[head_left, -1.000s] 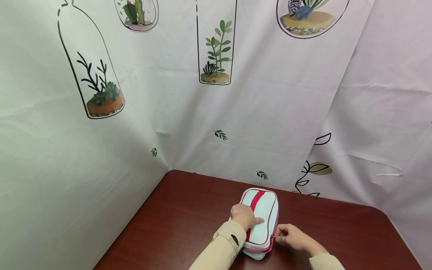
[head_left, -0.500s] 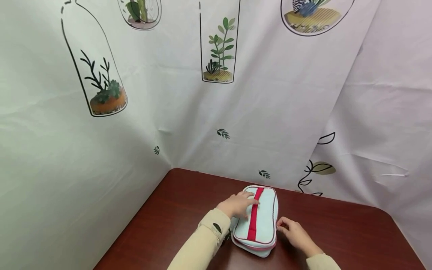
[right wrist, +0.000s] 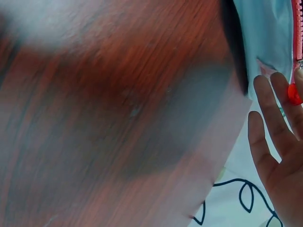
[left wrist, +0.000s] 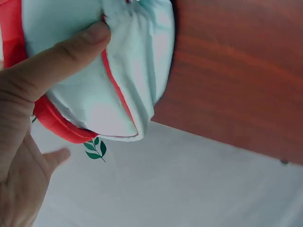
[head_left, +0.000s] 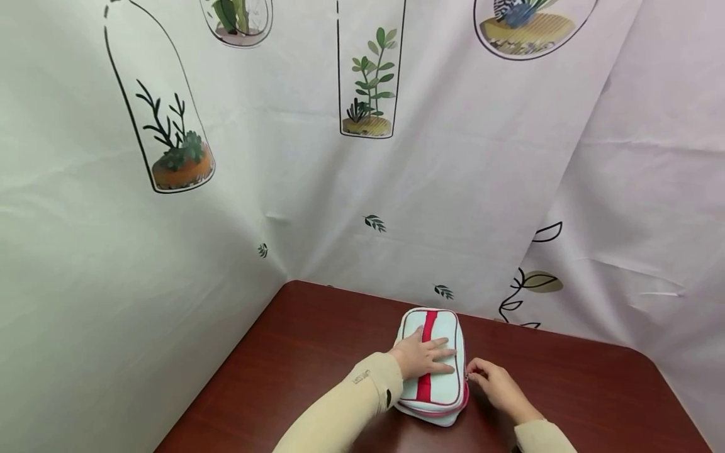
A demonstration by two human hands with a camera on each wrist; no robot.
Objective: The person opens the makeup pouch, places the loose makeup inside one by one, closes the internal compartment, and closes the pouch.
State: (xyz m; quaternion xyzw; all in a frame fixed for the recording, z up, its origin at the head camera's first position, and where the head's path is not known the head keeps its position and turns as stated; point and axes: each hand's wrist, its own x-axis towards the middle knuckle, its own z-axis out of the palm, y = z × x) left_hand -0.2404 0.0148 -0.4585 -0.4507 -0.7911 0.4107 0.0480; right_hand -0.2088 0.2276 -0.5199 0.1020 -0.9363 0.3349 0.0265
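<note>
A pale blue zip pouch [head_left: 447,327] with a red strap and dark red piping lies on the table in the head view. My left hand [head_left: 421,358] rests on its top across the strap, fingers spread. Its thumb [left wrist: 80,49] lies on the pale fabric in the left wrist view. At the pouch's right side, my right hand [head_left: 498,385] pinches the zipper pull. That red zipper pull [right wrist: 294,94] shows by the fingertips in the right wrist view, below the pink zipper teeth [right wrist: 299,28]. The view's edge cuts off part of the right hand.
The dark red-brown wooden table [head_left: 317,352] extends to both sides of the pouch. Behind it and to the left hangs a white cloth [head_left: 317,189] printed with plants in jars, meeting the table's back edge.
My left hand first pointed a finger on the pouch, then lifted and now lies flat with fingers spread. My right hand has shifted slightly up along the pouch's right side.
</note>
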